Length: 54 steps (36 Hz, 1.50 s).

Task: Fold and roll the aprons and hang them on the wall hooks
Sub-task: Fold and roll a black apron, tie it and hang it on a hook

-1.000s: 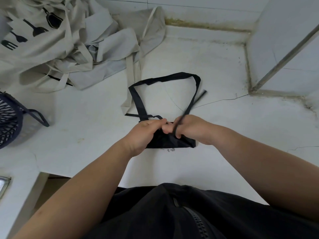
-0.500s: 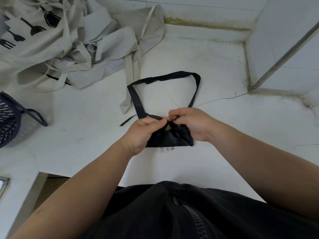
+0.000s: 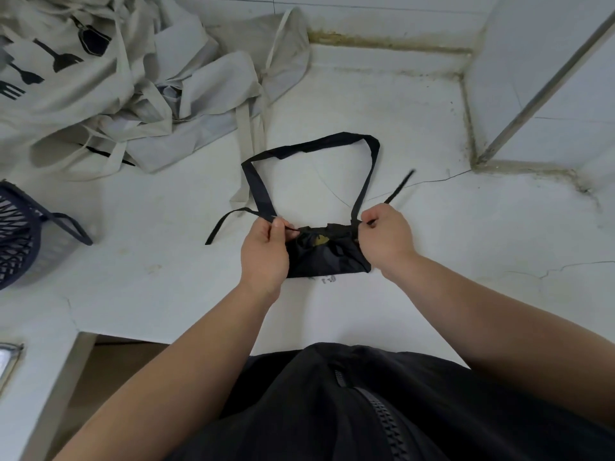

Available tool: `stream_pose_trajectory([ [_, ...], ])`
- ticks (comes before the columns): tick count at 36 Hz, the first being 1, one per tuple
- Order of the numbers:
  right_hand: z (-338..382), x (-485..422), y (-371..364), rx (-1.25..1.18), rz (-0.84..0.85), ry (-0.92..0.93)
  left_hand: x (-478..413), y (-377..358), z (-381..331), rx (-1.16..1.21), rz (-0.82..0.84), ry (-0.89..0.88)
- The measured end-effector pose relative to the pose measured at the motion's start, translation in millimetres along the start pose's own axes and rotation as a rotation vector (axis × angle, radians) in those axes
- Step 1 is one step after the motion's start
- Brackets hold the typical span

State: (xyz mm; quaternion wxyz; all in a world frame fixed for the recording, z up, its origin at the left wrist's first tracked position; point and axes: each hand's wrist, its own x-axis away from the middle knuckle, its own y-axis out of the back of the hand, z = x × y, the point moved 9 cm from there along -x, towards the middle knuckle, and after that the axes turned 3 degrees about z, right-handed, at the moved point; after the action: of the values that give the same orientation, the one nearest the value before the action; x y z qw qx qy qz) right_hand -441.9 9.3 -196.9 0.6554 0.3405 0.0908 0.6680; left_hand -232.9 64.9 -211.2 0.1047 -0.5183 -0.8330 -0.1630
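A black apron (image 3: pixel 327 256) lies rolled into a small bundle on the white counter (image 3: pixel 432 261), its neck loop (image 3: pixel 309 148) spread out behind it. My left hand (image 3: pixel 264 252) pinches the left waist tie (image 3: pixel 229 219) at the bundle's left end. My right hand (image 3: pixel 386 237) pinches the right tie (image 3: pixel 399 188) at the bundle's right end. Both ties run outward from the roll, pulled apart across its top. A heap of beige aprons (image 3: pixel 109 94) with black utensil prints lies at the back left.
A dark blue plastic basket (image 3: pixel 20 234) stands at the left edge of the counter. Tiled walls and a corner column (image 3: pixel 539 78) close the back and right. The counter's front edge has a step at the lower left. My black jacket fills the bottom.
My hands were together over the middle of the roll; they have moved apart to its two ends, drawing the ties out to left and right.
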Motion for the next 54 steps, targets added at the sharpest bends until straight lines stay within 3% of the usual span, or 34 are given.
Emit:
stream_pose_trajectory([
  [8, 0.9, 4.2, 11.8, 0.076, -0.052, 0.043, 4.2, 15.2, 5.5, 0.053, -0.141, 0.047],
  [13, -12.1, 6.6, 17.8, 0.116, -0.069, -0.026, 6.5, 21.6, 8.8, 0.048, -0.191, 0.051],
  [17, -15.5, 1.4, 22.5, 0.076, -0.084, -0.079, 1.7, 11.1, 3.3, 0.105, -0.07, 0.067],
  [23, -24.6, -1.9, 11.6, -0.254, -0.022, -0.265, 3.6, -4.0, -15.5, 0.101, 0.127, 0.02],
  [30, -19.0, 1.8, -4.7, -0.089, 0.156, -0.272, 23.3, -22.0, -22.3, -0.33, 0.294, -0.075],
  [36, -4.2, 0.9, -8.4, -0.005, 0.23, -0.212, 19.0, -19.5, -14.4, -0.399, 0.434, -0.086],
  [43, 6.7, -3.2, -22.5, 0.055, 0.306, -0.176, 7.5, -3.4, -24.1, -0.476, 0.212, -0.175],
  [47, 29.5, 5.4, -29.5, 0.094, 0.423, 0.057, 7.8, 5.4, -13.5, -0.426, 0.087, -0.116],
  [51, 30.8, 13.5, -40.6, 0.22, 0.513, 0.162, 1.7, 5.5, -4.9, -0.308, 0.079, -0.052],
  [54, 29.1, 8.1, -39.1, 0.149, 0.493, 0.069, -0.6, 1.2, -8.4, -0.25, 0.142, -0.071],
])
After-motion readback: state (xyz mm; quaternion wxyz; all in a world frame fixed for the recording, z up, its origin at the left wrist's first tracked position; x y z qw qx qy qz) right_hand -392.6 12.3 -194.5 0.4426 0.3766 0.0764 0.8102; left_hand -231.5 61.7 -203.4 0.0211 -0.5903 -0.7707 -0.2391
